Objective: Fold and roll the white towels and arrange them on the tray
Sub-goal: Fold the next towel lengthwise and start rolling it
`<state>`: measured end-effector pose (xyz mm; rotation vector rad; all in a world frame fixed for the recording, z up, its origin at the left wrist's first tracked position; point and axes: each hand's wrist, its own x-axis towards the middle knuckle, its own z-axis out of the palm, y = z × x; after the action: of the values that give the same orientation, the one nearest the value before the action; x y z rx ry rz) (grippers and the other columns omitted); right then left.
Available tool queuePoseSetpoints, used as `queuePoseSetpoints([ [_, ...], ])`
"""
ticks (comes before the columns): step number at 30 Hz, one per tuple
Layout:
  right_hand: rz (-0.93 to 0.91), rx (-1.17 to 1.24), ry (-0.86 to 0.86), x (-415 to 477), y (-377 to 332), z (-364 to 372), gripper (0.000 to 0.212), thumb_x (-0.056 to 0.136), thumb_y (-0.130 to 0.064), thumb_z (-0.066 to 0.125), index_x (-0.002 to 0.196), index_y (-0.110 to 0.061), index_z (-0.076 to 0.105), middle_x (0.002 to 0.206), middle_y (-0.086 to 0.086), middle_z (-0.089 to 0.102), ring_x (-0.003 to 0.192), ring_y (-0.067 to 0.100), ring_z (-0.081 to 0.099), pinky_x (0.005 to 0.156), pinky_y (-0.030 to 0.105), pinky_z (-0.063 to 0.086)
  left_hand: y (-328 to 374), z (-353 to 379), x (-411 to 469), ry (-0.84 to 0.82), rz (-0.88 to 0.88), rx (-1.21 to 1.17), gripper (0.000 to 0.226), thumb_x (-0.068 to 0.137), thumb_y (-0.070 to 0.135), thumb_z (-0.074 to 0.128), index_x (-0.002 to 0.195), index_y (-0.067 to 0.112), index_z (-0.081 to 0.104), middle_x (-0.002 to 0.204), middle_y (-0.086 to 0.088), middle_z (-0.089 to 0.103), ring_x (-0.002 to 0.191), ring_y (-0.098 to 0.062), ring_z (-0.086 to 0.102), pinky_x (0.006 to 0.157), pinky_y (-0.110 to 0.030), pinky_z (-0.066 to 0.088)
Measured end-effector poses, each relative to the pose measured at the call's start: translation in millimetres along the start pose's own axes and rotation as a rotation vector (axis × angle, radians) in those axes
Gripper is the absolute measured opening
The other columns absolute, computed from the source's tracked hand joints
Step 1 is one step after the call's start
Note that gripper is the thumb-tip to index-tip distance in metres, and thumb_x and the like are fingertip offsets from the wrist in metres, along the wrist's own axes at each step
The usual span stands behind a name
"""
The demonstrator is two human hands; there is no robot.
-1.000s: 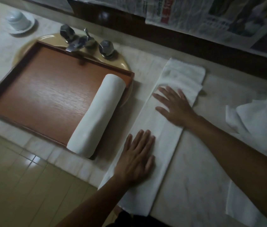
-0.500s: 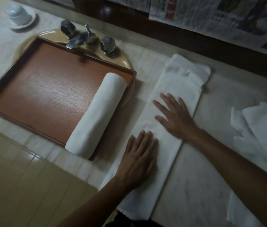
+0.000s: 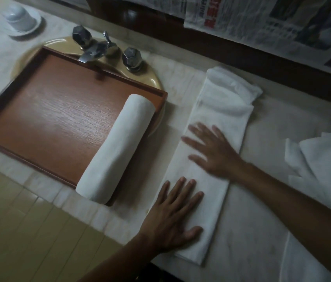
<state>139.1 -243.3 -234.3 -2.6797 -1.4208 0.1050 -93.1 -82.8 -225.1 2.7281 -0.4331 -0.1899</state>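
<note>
A white towel (image 3: 220, 110) folded into a long strip lies on the marble counter, running from the wall toward me. My left hand (image 3: 173, 216) presses flat on its near part, fingers spread. Flat on the strip's middle rests my right hand (image 3: 214, 151), fingers apart. Left of the strip, a brown wooden tray (image 3: 44, 110) sits over the basin. One rolled white towel (image 3: 118, 147) lies along the tray's right side, its near end poking past the tray's front edge.
Chrome taps and spout (image 3: 103, 47) stand behind the tray. A white soap dish (image 3: 21, 19) sits at the far left. More loose white towels (image 3: 327, 171) are heaped at the right. Newspaper (image 3: 262, 23) covers the wall. The counter's front edge drops to a tiled floor (image 3: 18, 231).
My right hand has slid along the strip toward me, from near its far end to its middle. My left hand has stayed pressed on the near part.
</note>
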Motion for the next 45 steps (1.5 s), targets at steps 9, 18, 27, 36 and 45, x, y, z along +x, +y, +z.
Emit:
queuePoseSetpoints([
  [9, 0.345, 0.028, -0.034, 79.4, 86.9, -21.4, 0.06, 0.107, -0.056, 0.022, 0.162, -0.034, 0.019, 0.172, 0.003, 0.013, 0.159, 0.024, 0.009, 0.127, 0.053, 0.01, -0.5, -0.6, 2.3, 0.003, -0.001, -0.014, 0.086, 0.095, 0.072, 0.049, 0.164, 0.028, 0.021, 0.173, -0.002, 0.01, 0.16, -0.027, 0.004, 0.124, -0.06, 0.017],
  [18, 0.73, 0.33, 0.408, -69.7, -71.4, -0.9, 0.051, 0.101, -0.032, 0.046, 0.148, -0.011, 0.053, 0.156, 0.018, 0.045, 0.148, 0.039, 0.036, 0.118, 0.055, 0.032, 0.5, -4.1, 4.5, -0.119, -0.018, 0.035, 0.086, 0.099, 0.075, 0.033, 0.164, 0.036, -0.006, 0.171, 0.006, -0.019, 0.157, -0.019, -0.021, 0.125, -0.054, -0.006],
  [27, 0.951, 0.041, 0.199, -184.5, -227.6, 40.7, 0.059, 0.105, -0.046, 0.033, 0.158, -0.02, 0.04, 0.165, 0.011, 0.034, 0.154, 0.035, 0.027, 0.12, 0.065, 0.019, -12.7, 8.5, 2.5, -0.037, 0.062, 0.019, 0.062, 0.108, 0.046, 0.026, 0.165, 0.029, 0.01, 0.173, -0.003, -0.003, 0.159, -0.025, -0.01, 0.126, -0.058, 0.008],
  [36, 0.915, 0.079, 0.418, -176.5, -252.2, 39.0, 0.048, 0.104, -0.034, 0.044, 0.145, -0.012, 0.057, 0.156, 0.014, 0.047, 0.148, 0.037, 0.037, 0.113, 0.06, 0.038, -51.2, -26.5, -56.8, 0.115, 0.009, -0.158, 0.055, 0.109, 0.039, 0.03, 0.161, 0.018, 0.03, 0.169, -0.013, 0.021, 0.158, -0.027, 0.013, 0.127, -0.047, 0.015],
  [45, 0.611, 0.048, 0.199, -209.8, -305.4, 51.6, 0.056, 0.102, -0.029, 0.05, 0.155, -0.012, 0.043, 0.165, 0.013, 0.033, 0.153, 0.032, 0.03, 0.114, 0.055, 0.039, -46.8, -10.2, -125.6, -0.025, 0.385, -0.093, 0.054, 0.089, 0.004, 0.052, 0.143, 0.007, 0.056, 0.141, -0.015, 0.054, 0.132, -0.035, 0.052, 0.109, -0.047, 0.046],
])
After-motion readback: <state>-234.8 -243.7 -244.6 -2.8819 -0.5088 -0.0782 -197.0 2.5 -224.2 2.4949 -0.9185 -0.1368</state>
